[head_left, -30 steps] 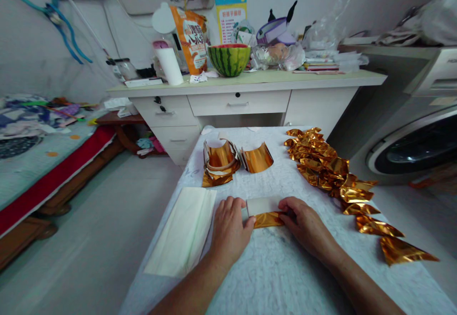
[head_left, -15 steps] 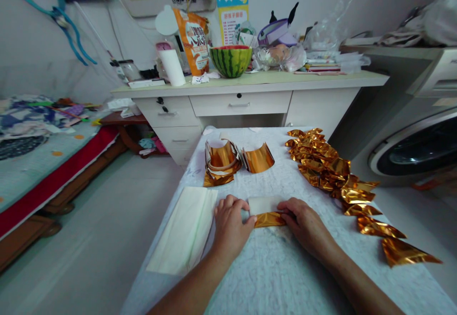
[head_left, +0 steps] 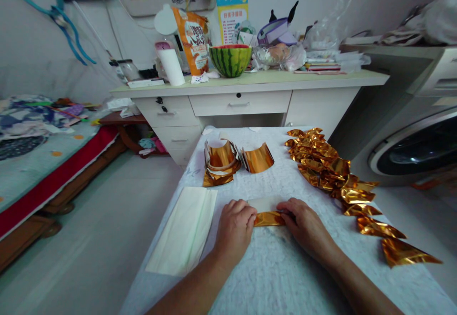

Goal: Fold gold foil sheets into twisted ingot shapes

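Between my hands lies a small sheet of gold foil paper (head_left: 269,219), its near edge folded over in a shiny gold strip and its pale back (head_left: 264,204) showing behind. My left hand (head_left: 235,227) grips the left end of the strip, fingers curled together. My right hand (head_left: 302,217) pinches the right end, thumb hidden in part below the fingers. Left of my left hand is a flat stack of whitish paper (head_left: 183,229). Beyond my hands stand curled gold foil sheets (head_left: 221,157) and a separate curved foil sheet (head_left: 259,157).
Folded gold foil pieces (head_left: 321,162) run in a long heap down the table's right side. The cloth-covered table (head_left: 285,277) meets a desk (head_left: 264,84) bearing a cut watermelon (head_left: 230,61). A washing machine (head_left: 403,110) stands right, a bed (head_left: 71,155) left.
My left hand's fingers have closed in, from thumb and fingers apart to curled over the left end of the foil. My right hand has hardly moved.
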{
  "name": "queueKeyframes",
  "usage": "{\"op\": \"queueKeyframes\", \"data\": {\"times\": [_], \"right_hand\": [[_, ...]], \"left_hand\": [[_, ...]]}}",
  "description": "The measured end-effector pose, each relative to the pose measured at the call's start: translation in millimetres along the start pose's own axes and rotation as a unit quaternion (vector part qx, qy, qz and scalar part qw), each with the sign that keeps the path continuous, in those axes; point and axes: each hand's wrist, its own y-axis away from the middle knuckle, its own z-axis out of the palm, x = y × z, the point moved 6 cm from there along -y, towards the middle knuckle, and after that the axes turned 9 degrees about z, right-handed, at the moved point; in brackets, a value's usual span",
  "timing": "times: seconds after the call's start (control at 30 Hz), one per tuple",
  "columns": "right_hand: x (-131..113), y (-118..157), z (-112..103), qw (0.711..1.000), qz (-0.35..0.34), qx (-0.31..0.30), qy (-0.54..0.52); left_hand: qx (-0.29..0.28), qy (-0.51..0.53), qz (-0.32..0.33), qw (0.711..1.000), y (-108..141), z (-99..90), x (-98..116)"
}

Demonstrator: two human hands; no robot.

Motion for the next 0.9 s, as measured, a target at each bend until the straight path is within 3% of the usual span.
{"op": "queueKeyframes", "data": {"times": [0.1, 0.37, 0.63, 0.9], "right_hand": [[0, 0, 0, 1.0, -0.003, 0.004, -0.001], [-1, 0, -1, 1.0, -0.004, 0.015, -0.002], [-2, 0, -2, 1.0, 0.009, 0.016, -0.004], [-1, -1, -1, 1.0, 0.017, 0.014, -0.001]], "left_hand": [[-0.022, 0.026, 0.013, 0.999, 0, -0.4, 5], [-0.013, 0.021, -0.008, 1.0, 0, -2.7, 3], [0.037, -0.073, -0.107, 0.991, 4, -6.5, -11], [0.029, -0.062, -0.149, 0.986, 4, -5.0, -14]]}}
